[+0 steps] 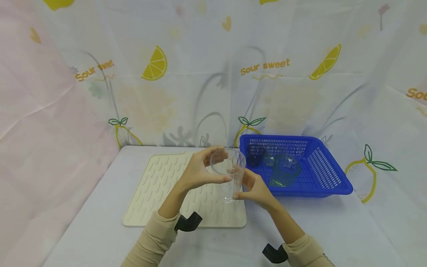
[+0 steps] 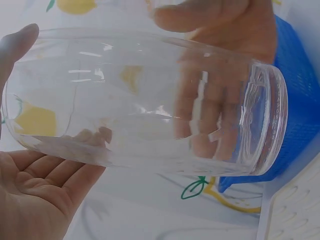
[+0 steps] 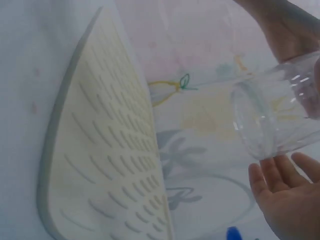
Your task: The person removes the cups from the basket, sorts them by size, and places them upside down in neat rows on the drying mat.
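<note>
Both hands hold a tall clear drinking glass (image 1: 228, 185) in the air over the right part of the cream mat (image 1: 213, 218), its rim up and its thick base down. My left hand (image 1: 199, 171) is at the upper part, its thumb in front and its fingers round the far side near the rim. Lower down, my right hand (image 1: 259, 188) grips the glass near the base, thumb on the near side. In the left wrist view, the right hand's fingers show through the clear wall of the glass (image 2: 145, 115).
A blue perforated basket (image 1: 333, 190) stands right of the mat, holding a greenish glass (image 1: 286, 171), a dark glass (image 1: 254, 157) and a small clear glass (image 1: 268, 159). The ridged mat lies on a white-covered table (image 1: 96, 222). Behind hangs a lemon-print cloth (image 1: 200, 92).
</note>
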A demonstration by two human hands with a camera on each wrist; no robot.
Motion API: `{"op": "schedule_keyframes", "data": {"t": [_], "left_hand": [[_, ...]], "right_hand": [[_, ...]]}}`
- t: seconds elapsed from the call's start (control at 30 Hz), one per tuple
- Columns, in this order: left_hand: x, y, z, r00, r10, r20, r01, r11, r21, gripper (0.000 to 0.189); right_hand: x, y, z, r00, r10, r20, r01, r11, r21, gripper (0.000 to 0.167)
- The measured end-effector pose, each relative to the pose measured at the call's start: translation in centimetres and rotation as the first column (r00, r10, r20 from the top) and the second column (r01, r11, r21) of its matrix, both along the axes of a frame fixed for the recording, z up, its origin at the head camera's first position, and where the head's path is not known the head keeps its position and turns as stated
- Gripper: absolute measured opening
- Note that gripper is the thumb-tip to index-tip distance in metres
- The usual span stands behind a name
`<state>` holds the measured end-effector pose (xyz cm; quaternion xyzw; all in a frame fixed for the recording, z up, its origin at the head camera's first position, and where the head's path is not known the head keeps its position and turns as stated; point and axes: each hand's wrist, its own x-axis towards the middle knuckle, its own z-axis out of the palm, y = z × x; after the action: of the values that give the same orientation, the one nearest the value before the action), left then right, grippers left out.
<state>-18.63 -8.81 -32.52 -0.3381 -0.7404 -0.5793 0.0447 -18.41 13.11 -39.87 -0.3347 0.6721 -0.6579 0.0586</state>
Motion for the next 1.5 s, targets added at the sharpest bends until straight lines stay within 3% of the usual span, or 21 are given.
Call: {"op": "schedule_keyframes", "data": {"t": [0.1,0.33,0.67,0.8,1.0,1.13,1.3,1.5], "left_hand": [[-0.1,0.1,0.2,1.0,-0.009,-0.009,0.009,1.0,0.011,0.079],[-0.1,0.4,0.4,1.0,-0.025,-0.002,0.025,0.998,0.051,0.074],[0.0,-0.6,-0.4,0.997,-0.053,0.05,0.048,0.994,0.103,0.077],[0.0,-1.1,-0.8,0.996,-0.06,0.069,0.052,0.992,0.114,0.075],[0.0,-1.8,-1.5,0.992,-0.076,0.104,0.062,0.99,0.129,0.085],[0.1,-2.3,-1.9,0.988,-0.092,0.127,0.075,0.988,0.133,0.089],[0.3,-2.6,-2.5,0.982,-0.096,0.163,0.075,0.989,0.129,0.087],[0.7,-2.6,-3.0,0.966,-0.097,0.239,0.071,0.991,0.115,0.087]], "right_hand": [[0.3,-0.5,-1.4,0.998,-0.02,0.068,0.023,0.999,-0.04,0.081],[0.9,-1.8,-3.6,0.984,0.052,0.168,-0.029,0.99,-0.138,0.072],[1.7,-1.2,-3.9,0.972,0.044,0.231,0.02,0.963,-0.268,0.062],[2.0,-0.5,-3.5,0.977,0.045,0.21,0.019,0.955,-0.295,0.053],[2.0,1.1,-2.7,0.977,0.048,0.205,0.024,0.942,-0.336,0.055],[1.9,2.2,-1.7,0.976,0.01,0.218,0.062,0.944,-0.324,0.058],[1.6,3.3,-0.2,0.984,-0.025,0.176,0.08,0.946,-0.313,0.058],[1.4,4.2,1.9,0.982,-0.093,0.165,0.141,0.939,-0.314,0.058]]}}
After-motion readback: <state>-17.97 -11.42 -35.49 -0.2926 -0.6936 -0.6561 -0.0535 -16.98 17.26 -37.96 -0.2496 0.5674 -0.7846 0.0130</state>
